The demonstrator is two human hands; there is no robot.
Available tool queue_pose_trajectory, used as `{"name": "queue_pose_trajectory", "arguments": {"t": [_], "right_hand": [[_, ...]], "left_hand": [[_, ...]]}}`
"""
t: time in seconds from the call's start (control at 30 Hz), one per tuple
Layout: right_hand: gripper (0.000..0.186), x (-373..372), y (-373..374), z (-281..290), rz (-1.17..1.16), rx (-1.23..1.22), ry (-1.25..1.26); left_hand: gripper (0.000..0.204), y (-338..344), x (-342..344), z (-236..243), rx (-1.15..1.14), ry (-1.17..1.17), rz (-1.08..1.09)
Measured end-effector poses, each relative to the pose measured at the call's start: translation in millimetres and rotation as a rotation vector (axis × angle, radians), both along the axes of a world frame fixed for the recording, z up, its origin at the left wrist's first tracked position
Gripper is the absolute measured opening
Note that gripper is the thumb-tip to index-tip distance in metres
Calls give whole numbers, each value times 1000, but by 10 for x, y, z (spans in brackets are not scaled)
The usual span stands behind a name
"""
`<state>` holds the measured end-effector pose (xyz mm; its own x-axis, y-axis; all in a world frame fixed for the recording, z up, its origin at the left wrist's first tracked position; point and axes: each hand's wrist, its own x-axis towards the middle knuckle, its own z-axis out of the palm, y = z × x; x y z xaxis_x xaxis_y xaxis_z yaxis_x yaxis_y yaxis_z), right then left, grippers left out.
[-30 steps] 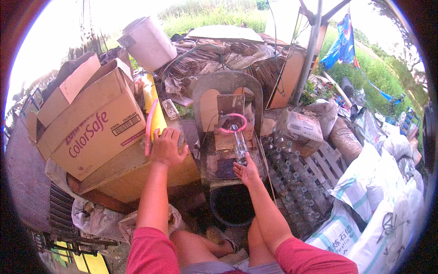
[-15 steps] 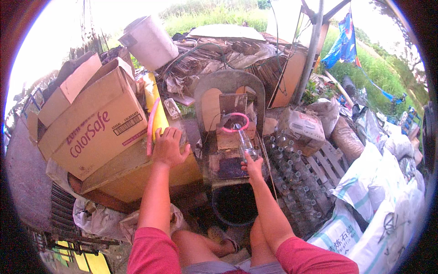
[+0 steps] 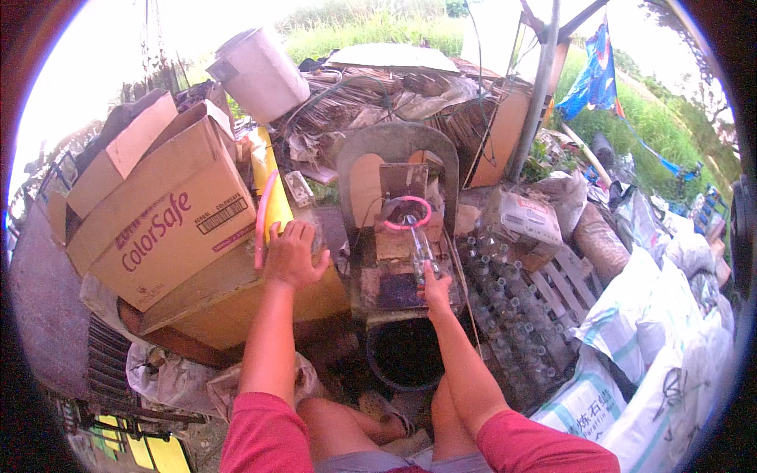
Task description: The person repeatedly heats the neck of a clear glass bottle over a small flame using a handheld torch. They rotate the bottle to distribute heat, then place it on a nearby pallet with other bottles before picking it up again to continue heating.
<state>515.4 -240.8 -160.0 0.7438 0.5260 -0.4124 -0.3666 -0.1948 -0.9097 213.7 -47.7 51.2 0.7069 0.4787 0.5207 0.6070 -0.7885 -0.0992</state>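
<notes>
In my right hand is a clear glass bottle, gripped at its near end. The bottle's far end reaches the lower edge of a pink ring above a dirty wooden stand. My left hand rests palm down, fingers spread and thumb out to the side, near the top of a yellow-brown box-like bench. A curved pink tube and a yellow cylinder are right beside its fingers. What lies under the left palm is hidden.
Several clear bottles stand on the right by a slatted pallet. White sacks crowd the far right. A black bucket sits between my knees. An open cardboard box is at left; a grey chair back rises ahead.
My right hand and the bottle have shifted slightly left, and the bottle points a little more straight ahead. The left hand has stayed in place.
</notes>
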Motion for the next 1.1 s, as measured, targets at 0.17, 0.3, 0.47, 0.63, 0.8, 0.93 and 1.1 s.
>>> {"name": "queue_pose_trajectory", "arguments": {"t": [0.17, 0.3, 0.47, 0.63, 0.8, 0.93, 1.1], "right_hand": [[100, -14, 57, -56, -35, 44, -16], [95, 91, -18, -31, 92, 149, 293], [99, 145, -117, 38, 169, 163, 410], [104, 202, -92, 7, 152, -39, 195], [96, 26, 71, -141, -12, -50, -222], [99, -28, 46, -62, -69, 65, -7], [102, 114, -95, 41, 96, 104, 305]], "left_hand": [[60, -11, 8, 14, -2, -1, 2], [59, -49, 10, 44, -28, 23, 9], [60, -69, 25, 79, -37, 28, 12], [60, -73, 18, 86, -8, 24, 0], [61, -82, 16, 89, -23, 39, 9], [60, -81, 18, 103, -43, 41, 13], [60, -97, 24, 109, -50, 44, 17]]}}
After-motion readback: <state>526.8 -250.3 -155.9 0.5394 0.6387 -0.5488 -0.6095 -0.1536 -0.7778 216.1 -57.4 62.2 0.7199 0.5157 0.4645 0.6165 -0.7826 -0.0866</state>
